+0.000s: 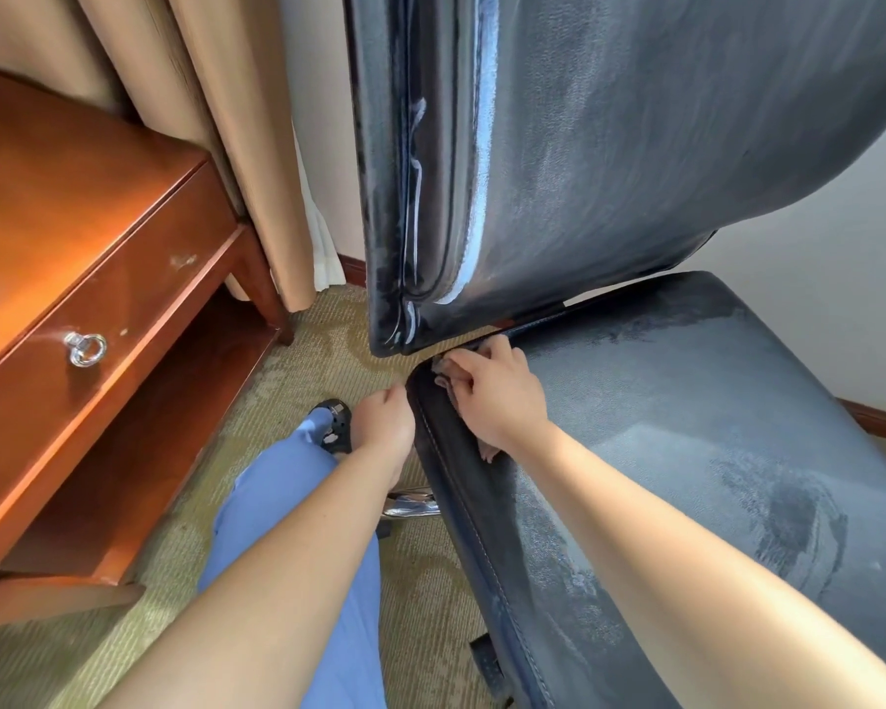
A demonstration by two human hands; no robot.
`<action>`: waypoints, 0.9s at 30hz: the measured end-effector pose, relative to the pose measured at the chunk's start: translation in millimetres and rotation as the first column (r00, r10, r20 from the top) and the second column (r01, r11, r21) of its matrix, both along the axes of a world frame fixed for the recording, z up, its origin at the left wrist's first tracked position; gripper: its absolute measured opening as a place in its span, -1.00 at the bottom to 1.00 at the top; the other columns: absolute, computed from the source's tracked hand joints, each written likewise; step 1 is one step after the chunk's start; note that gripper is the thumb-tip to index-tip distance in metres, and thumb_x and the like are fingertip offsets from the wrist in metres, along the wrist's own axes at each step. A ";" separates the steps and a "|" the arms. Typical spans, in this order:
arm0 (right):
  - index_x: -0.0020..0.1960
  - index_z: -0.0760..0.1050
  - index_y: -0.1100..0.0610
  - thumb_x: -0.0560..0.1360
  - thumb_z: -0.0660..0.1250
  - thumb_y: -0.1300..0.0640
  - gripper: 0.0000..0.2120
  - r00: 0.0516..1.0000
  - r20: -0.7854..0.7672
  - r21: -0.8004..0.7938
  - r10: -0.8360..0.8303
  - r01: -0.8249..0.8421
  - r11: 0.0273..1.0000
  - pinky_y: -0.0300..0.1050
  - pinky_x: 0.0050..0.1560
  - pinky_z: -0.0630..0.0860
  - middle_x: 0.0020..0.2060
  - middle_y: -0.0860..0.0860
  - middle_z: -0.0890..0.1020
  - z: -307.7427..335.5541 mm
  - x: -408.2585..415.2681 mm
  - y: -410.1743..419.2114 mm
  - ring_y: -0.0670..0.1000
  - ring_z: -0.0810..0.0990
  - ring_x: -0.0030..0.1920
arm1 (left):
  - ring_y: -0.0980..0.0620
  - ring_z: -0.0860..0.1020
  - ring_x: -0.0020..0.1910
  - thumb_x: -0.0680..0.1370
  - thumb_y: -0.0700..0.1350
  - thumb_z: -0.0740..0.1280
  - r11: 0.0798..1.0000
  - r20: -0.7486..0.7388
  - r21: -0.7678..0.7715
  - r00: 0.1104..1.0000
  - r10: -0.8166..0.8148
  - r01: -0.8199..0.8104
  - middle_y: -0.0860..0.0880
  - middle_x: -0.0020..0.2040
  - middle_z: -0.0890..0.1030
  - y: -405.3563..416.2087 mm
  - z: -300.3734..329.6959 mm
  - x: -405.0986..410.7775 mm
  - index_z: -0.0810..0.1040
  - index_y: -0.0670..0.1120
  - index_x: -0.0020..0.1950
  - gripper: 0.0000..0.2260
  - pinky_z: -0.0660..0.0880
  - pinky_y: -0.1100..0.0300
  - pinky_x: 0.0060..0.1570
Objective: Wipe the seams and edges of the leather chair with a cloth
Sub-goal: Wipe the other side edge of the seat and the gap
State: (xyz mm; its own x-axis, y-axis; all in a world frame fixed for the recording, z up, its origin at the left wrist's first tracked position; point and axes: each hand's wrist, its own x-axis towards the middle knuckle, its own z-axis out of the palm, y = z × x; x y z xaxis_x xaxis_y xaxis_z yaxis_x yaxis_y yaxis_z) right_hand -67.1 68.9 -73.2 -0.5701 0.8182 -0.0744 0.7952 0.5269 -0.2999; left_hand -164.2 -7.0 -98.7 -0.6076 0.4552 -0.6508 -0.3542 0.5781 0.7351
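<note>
A dark leather chair fills the right half of the view, with its dusty seat (686,427) below and its backrest (584,145) rising above. My right hand (497,396) presses a small brownish cloth (488,452) onto the seat's back left corner, where the stitched seam (461,493) runs along the edge. Most of the cloth is hidden under that hand. My left hand (384,427) grips the seat's left side edge just below the corner, its fingers curled out of sight behind the rim.
A wooden desk (73,248) with a ring-pull drawer (85,348) stands at the left. Beige curtains (216,120) hang behind it. My leg in blue trousers (298,529) and a dark shoe (333,422) are on the carpet beside the chair's chrome base (410,504).
</note>
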 end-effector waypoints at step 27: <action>0.22 0.47 0.00 0.55 0.15 0.05 -0.73 0.999 0.016 -0.020 0.038 -0.038 0.999 -0.03 -0.09 0.35 0.13 0.08 0.36 1.0 -13.0 6.4 0.18 0.33 0.14 | -0.24 0.62 -0.01 0.35 0.06 0.16 0.997 0.033 0.007 0.996 0.080 -0.080 -0.17 -0.06 0.66 5.9 -24.4 -1.6 0.57 -0.08 -0.18 -0.72 0.56 -0.23 0.07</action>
State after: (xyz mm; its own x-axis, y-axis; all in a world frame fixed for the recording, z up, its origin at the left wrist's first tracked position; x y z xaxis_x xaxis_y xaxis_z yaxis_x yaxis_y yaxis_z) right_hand -80.2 75.3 -72.2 -0.5995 0.7941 -0.0995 0.7794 0.5511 -0.2980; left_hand -165.8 -1.2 -123.1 -0.6210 0.4115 -0.6671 -0.4230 0.5405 0.7272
